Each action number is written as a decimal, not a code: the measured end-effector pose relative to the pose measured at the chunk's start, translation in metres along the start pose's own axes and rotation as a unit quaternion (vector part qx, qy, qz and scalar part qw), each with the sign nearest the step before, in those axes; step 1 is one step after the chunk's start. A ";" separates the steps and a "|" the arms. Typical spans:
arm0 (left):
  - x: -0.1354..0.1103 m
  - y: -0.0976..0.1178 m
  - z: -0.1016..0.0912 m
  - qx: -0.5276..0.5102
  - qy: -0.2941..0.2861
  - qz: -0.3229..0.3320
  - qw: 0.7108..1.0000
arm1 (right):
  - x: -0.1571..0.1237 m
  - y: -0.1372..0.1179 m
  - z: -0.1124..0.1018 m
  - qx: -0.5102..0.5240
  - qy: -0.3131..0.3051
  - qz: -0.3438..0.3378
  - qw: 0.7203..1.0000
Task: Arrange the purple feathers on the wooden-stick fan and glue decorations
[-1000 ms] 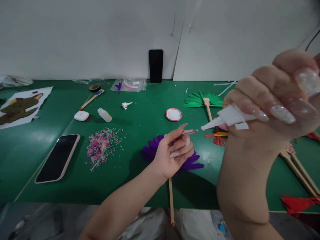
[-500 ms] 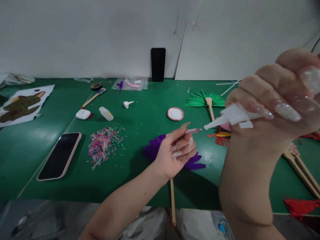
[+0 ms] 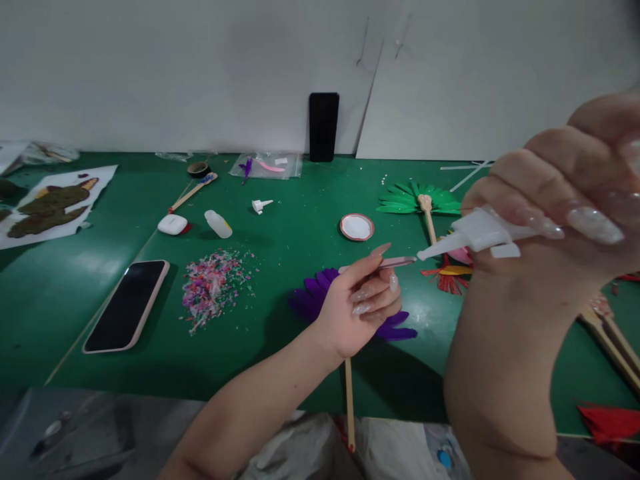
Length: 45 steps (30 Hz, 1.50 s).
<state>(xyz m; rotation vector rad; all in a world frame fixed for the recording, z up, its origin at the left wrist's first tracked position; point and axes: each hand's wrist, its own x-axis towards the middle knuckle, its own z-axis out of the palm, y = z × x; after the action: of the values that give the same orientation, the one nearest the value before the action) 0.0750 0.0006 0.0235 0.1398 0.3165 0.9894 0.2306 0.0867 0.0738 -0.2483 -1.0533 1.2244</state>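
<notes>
My left hand (image 3: 367, 300) is closed on a pair of slim tweezers (image 3: 400, 261), their tips pointing right. Close to the camera, my right hand (image 3: 565, 193) grips a small white glue bottle (image 3: 483, 230), most of its body hidden by the fingers. The nozzle's end is at the tweezers' tips; whether they touch I cannot tell. Below my left hand, partly covered by it, lies a fan of purple feathers (image 3: 307, 300) on a wooden stick (image 3: 349, 400) that reaches past the table's front edge.
Colourful chips (image 3: 213, 287) lie in a heap beside a phone (image 3: 127, 307). A white dish (image 3: 357, 227), a small bottle (image 3: 219, 224) and a white nozzle cap (image 3: 261, 205) stand farther back. A green feather fan (image 3: 420, 199) is at right; a dark phone (image 3: 323, 127) leans on the wall.
The whole view has shifted slightly, so things appear a little farther right. Both hands keep the same hold, with nozzle and tweezers tips still close together.
</notes>
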 end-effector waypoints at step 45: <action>0.000 0.001 -0.001 -0.010 -0.003 -0.008 1.000 | -0.001 -0.006 0.008 0.002 0.011 0.038 0.999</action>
<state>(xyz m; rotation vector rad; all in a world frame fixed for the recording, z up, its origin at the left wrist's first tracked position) 0.0738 0.0015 0.0233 0.1217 0.3014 0.9756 0.2284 0.0799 0.0818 -0.3002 -1.0300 1.2891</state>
